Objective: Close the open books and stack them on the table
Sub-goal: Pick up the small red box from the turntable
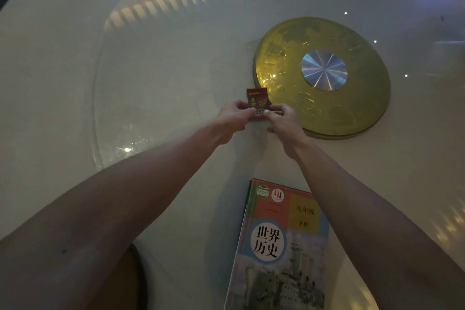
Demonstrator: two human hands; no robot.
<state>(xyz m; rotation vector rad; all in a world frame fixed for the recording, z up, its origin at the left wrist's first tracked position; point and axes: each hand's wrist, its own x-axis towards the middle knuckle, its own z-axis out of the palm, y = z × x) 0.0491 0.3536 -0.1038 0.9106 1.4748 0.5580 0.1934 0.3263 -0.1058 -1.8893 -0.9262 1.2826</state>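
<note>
Both my hands hold a very small dark red book [257,99] above the glass turntable, near its middle. My left hand [232,116] grips its left edge and my right hand [281,118] pinches its lower right corner. The little book looks closed, cover facing me. Closer to me, a large closed textbook [281,246] with a pink, yellow and blue cover lies flat on the table [50,108] between my forearms, apart from both hands.
A round glass turntable [151,70] covers most of the pale round table. Its gold disc hub [322,75] with a silver centre sits just right of my hands. A dark wooden chair edge [136,284] shows at the bottom left.
</note>
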